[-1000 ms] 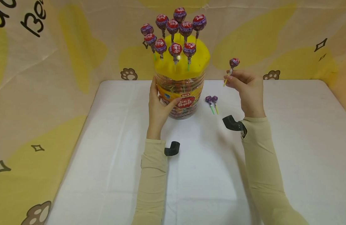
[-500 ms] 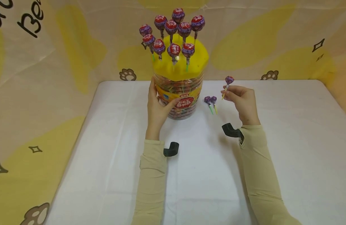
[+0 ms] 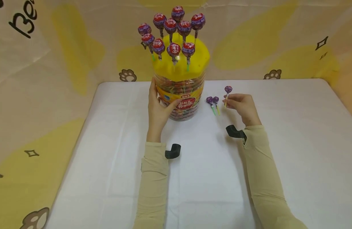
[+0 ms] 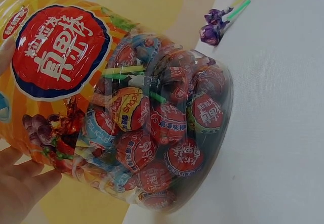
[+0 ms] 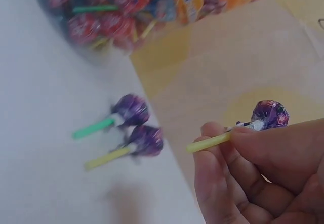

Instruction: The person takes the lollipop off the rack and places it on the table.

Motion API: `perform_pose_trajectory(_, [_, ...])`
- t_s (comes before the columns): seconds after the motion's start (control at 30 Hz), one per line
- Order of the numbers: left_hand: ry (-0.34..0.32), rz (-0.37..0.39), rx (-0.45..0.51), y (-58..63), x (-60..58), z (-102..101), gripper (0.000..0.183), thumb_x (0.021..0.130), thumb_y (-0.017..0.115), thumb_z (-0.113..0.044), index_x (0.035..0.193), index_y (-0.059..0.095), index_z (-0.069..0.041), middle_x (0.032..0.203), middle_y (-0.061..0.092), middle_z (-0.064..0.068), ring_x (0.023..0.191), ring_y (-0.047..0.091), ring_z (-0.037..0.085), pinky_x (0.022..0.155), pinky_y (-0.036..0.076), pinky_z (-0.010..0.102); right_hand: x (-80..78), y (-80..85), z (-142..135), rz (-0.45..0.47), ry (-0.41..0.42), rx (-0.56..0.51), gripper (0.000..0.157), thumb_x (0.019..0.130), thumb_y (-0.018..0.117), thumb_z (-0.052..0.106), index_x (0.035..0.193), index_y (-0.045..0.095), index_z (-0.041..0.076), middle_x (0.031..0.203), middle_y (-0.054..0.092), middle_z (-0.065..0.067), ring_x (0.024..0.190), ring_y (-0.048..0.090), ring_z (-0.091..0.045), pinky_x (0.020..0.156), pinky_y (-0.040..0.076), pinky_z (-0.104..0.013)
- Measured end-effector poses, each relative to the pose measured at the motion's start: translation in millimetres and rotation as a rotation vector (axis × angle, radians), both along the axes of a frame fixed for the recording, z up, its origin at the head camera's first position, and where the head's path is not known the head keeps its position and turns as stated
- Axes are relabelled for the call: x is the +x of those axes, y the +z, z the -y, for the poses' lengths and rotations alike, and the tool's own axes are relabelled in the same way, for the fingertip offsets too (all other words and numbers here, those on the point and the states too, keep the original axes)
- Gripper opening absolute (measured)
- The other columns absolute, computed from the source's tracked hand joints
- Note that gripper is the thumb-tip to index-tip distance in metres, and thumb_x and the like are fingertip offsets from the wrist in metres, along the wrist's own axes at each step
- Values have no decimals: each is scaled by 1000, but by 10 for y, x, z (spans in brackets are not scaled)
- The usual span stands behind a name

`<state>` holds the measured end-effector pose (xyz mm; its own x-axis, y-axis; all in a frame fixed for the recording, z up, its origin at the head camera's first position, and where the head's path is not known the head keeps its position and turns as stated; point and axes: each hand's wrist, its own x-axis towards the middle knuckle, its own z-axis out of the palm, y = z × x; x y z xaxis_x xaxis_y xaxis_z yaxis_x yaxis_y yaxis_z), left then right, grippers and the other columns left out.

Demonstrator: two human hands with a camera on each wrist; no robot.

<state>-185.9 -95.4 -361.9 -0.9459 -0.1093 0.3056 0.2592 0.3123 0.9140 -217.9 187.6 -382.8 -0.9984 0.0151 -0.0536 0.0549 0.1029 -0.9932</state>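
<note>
A large clear jar of wrapped lollipops stands upright at the back of the table, under a yellow lid. My left hand grips its left side, thumb across the orange label. Between thumb and fingers, my right hand pinches the yellow stick of a purple-wrapped lollipop, its head up, right of the jar. Two more purple lollipops, one with a green stick and one with a yellow stick, lie side by side on the table between jar and right hand.
Several red-and-purple lollipops stick up from the lid. A white cloth covers the table. Close behind the jar hangs a patterned yellow and beige backdrop. Black wrist mounts jut inward from both sleeves.
My right hand has come down and left with its lollipop, from beside the backdrop to close by the two lying lollipops. My left hand keeps its grip on the jar.
</note>
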Motion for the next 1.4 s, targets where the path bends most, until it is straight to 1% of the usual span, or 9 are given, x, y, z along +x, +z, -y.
perform_pose_trajectory(0.1, [-1, 1, 4, -5, -2, 0, 96, 82, 75, -24, 152, 10, -12, 154, 18, 7, 140, 22, 19, 111, 26, 44, -29, -101, -36, 67, 19, 51, 30, 91, 54, -5, 114, 51, -24, 81, 65, 6, 73, 63, -1, 69, 52, -14])
perform_pose_trajectory(0.2, [-2, -3, 4, -3, 2, -3, 97, 82, 75, -23, 152, 10, -12, 154, 18, 7, 140, 21, 20, 111, 26, 44, -52, -196, -69, 122, 42, 102, 32, 92, 55, -3, 117, 51, -22, 83, 65, 4, 72, 62, 0, 69, 52, -14])
perform_pose_trajectory(0.33, [-1, -9, -2, 0, 1, -5, 97, 82, 75, -24, 152, 10, -12, 154, 19, 8, 140, 21, 20, 111, 26, 44, -81, -296, -100, 168, 56, 120, 34, 93, 56, 0, 119, 51, -21, 86, 66, 1, 71, 62, 0, 69, 52, -14])
perform_pose_trajectory(0.53, [3, -11, -13, 3, -3, -4, 97, 82, 75, -25, 152, 9, -12, 154, 19, 9, 140, 22, 21, 111, 27, 43, -113, -366, -105, 164, 36, 81, 33, 92, 56, -3, 119, 51, -21, 77, 65, 8, 68, 62, 1, 67, 52, -13])
perform_pose_trajectory(0.7, [5, -6, -12, 3, -4, 2, 97, 82, 75, -25, 152, 10, -12, 154, 19, 9, 140, 22, 20, 111, 28, 43, -130, -388, -88, 166, 24, 48, 35, 90, 58, -4, 119, 50, -23, 75, 64, 8, 67, 62, 0, 67, 52, -14])
perform_pose_trajectory(0.93, [2, -11, -3, -8, -13, 10, 96, 82, 75, -24, 152, 10, -12, 154, 20, 8, 140, 23, 20, 111, 27, 43, -152, -402, -66, 166, 8, 122, 33, 89, 61, -2, 115, 55, -21, 73, 63, 9, 64, 62, 1, 65, 52, -13])
perform_pose_trajectory(1.03, [0, -9, 2, -9, -12, 10, 96, 82, 75, -24, 152, 10, -12, 154, 20, 8, 140, 22, 20, 111, 27, 44, -153, -397, -69, 168, 6, 130, 33, 89, 61, -2, 115, 55, -21, 72, 63, 10, 62, 62, 1, 65, 53, -14])
perform_pose_trajectory(1.27, [0, -8, 2, -7, -7, 2, 95, 83, 75, -23, 152, 10, -11, 154, 20, 9, 140, 22, 21, 111, 27, 44, -158, -395, -82, 174, -4, 45, 31, 87, 60, -8, 114, 54, -22, 74, 66, 2, 66, 65, -3, 66, 54, -16])
perform_pose_trajectory(1.4, [3, -4, 1, -13, -9, -1, 95, 82, 75, -23, 152, 10, -12, 154, 20, 9, 140, 22, 21, 111, 27, 44, -156, -394, -84, 176, -21, 34, 29, 87, 61, -7, 112, 57, -21, 75, 66, 0, 66, 65, -5, 65, 54, -17])
